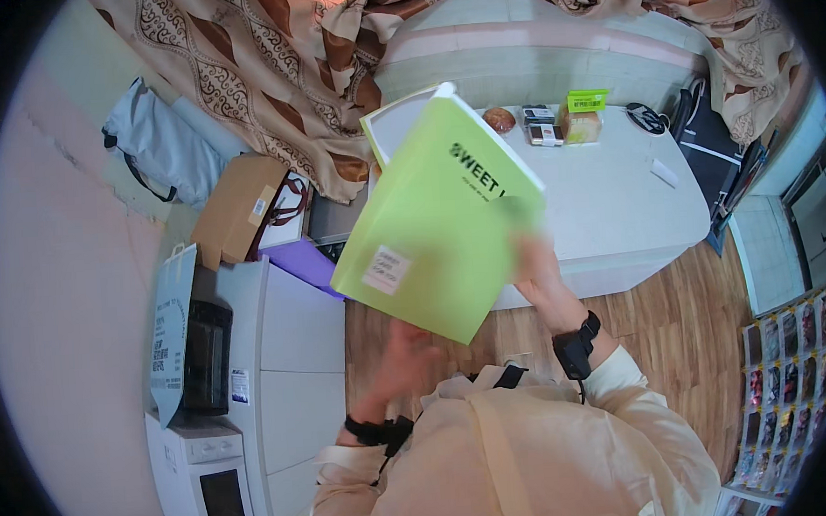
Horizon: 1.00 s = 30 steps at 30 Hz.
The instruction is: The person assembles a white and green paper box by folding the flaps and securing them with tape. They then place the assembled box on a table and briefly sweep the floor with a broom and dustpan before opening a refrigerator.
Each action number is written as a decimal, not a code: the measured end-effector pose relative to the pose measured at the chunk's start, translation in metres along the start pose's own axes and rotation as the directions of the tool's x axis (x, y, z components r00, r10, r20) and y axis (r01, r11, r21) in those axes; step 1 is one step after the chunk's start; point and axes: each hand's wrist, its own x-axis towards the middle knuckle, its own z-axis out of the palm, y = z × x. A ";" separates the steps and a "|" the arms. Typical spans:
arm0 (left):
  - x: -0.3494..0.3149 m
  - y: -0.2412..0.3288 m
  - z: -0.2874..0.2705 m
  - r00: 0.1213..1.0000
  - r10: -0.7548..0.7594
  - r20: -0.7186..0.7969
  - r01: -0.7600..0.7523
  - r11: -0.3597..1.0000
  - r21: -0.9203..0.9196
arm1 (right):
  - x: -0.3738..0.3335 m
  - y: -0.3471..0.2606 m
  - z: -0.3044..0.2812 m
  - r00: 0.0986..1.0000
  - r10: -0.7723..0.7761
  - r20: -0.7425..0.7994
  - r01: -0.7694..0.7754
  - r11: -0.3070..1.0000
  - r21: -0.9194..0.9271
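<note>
A large light-green cardboard box or stiff paper bag [411,221] is held tilted in front of me, with dark lettering and a small white label on its face. Its white inside shows at the upper left, where one side stands away. My right hand [533,261] grips its right edge; the fingers are blurred and partly hidden against it. Just below its lower edge is my left hand [407,354], smeared by motion, so its fingers cannot be made out. Whether the left hand touches the green thing cannot be told.
On the white table [606,201] lie a round bread [499,120], small dark packs [542,126], a bagged loaf [584,118] and a coiled cable [647,119]. At left, a cabinet [299,404] stands near a brown carton [242,211] and a small white appliance [205,474].
</note>
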 end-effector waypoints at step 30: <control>0.044 0.107 -0.010 0.508 0.356 -0.785 -0.269 0.931 0.248 | -0.038 -0.015 0.068 0.557 -0.772 0.307 0.776 0.351 -0.524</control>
